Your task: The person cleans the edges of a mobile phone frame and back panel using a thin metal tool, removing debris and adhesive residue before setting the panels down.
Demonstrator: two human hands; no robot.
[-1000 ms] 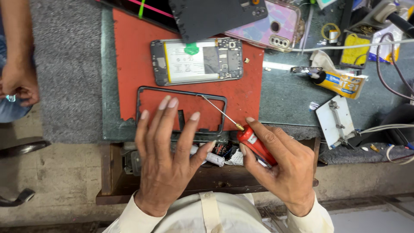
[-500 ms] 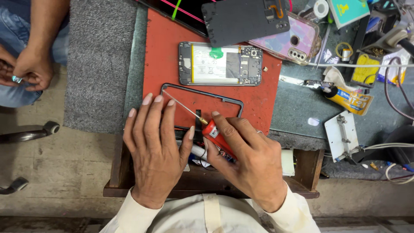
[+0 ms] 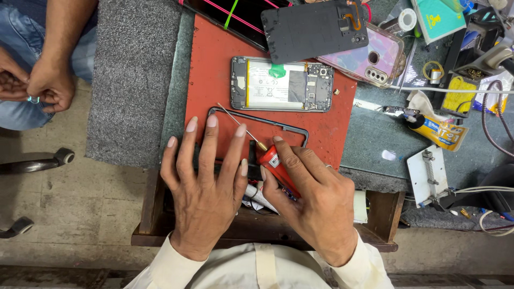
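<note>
The left hand [image 3: 206, 195] is pressing flat, fingers spread, on the black frame [image 3: 278, 127] while the right hand [image 3: 316, 198] is gripping a red tube [image 3: 274, 163] beside a yellow-labelled tube [image 3: 436, 129] lying on the tabletop [image 3: 369, 144].

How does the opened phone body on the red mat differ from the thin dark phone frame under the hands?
The opened phone body is filled, showing a white battery and boards; the thin dark frame is an empty outline. The body lies untouched; the left hand presses the frame. Both rest on the red mat.
</note>
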